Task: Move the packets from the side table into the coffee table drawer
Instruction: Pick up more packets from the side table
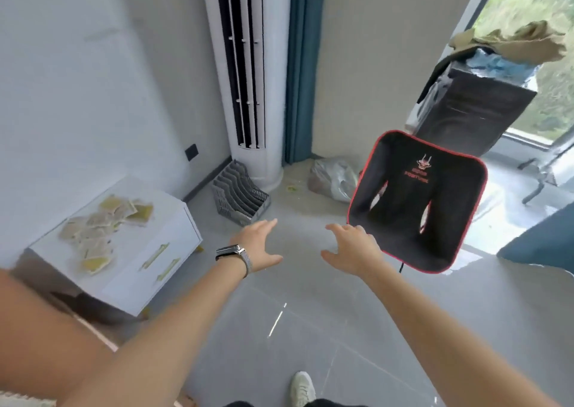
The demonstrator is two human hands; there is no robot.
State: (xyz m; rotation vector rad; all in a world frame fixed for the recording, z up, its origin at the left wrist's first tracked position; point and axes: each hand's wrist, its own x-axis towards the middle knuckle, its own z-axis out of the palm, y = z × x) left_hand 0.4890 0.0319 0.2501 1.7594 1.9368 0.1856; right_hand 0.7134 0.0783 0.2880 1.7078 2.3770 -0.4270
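1. Left hand (259,245): fingers spread wide, palm down, holding nothing, stretched out over bare grey floor (279,329) near frame centre.
2. Right hand (352,246): fingers likewise spread wide and empty, thumb pointing inward toward the left thumb; just beside the lower left edge of the black chair (417,201), contact impossible to judge.
3. On the left wrist, a watch (231,253) with a metal mesh band.
4. Both bare forearms running back toward 6 o'clock; a white shoe (302,388) at the bottom edge between them.
5. At 9 o'clock from the left hand, well apart from it: white side table (149,270) with two drawer fronts and yellowish handles.
6. On its top, packets (102,232): a loose scatter of flat, pale tan and yellow-green squares, some overlapping; exact count unclear through blur.
7. At 11 o'clock from the left hand, a grey file rack (240,191) on the floor, just beside the base of a tall white air conditioner (248,74).
8. At 12 o'clock, a teal curtain (302,65); below it to the right, a crumpled plastic bag (334,178) on the floor.
9. At 2 o'clock from the right hand, the chair's red-trimmed back with a red logo; beyond it a dark box (475,108) draped with cloth, near the window (534,49).
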